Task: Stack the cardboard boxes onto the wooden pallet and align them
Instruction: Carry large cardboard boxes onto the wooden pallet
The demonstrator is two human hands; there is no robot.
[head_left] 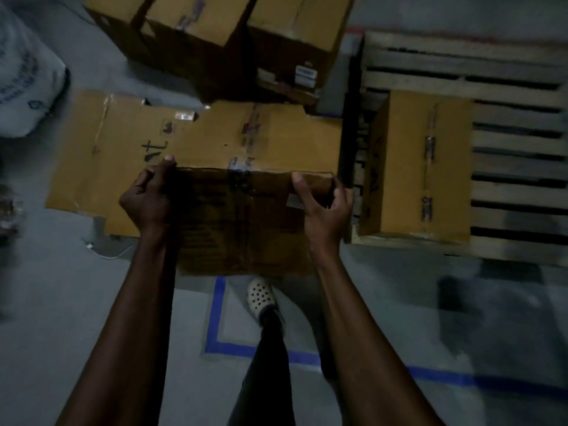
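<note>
Both hands are on the same carton here. The left hand (147, 195) is clamped on the upper left corner of the cardboard box (261, 139), with the thumb on the top edge and the fingers wrapped round the side. The right hand (325, 207) does the same on the upper right corner, thumb on the top edge and fingers curled round the end.

The box's near face is in shadow and its taped top faces up. It's off the wooden pallet (507, 72), just beside the pallet's left edge. Can't tell if it's lifted or resting on the floor (61, 302). A pale perforated shoe (261, 298) pokes out below its near edge.

Just to the left, a floor box (92, 149) lies right against it or nearly so. A pallet box (424, 161) sits upright at the pallet's near left corner, tape seam running along its top. Further back, a pair of boxes (190, 26) stands side by side off the pallet's far left corner.

A white printed sack (24, 81) is at the far left. Blue tape (216, 318) marks a corner on the floor by the shoe.
</note>
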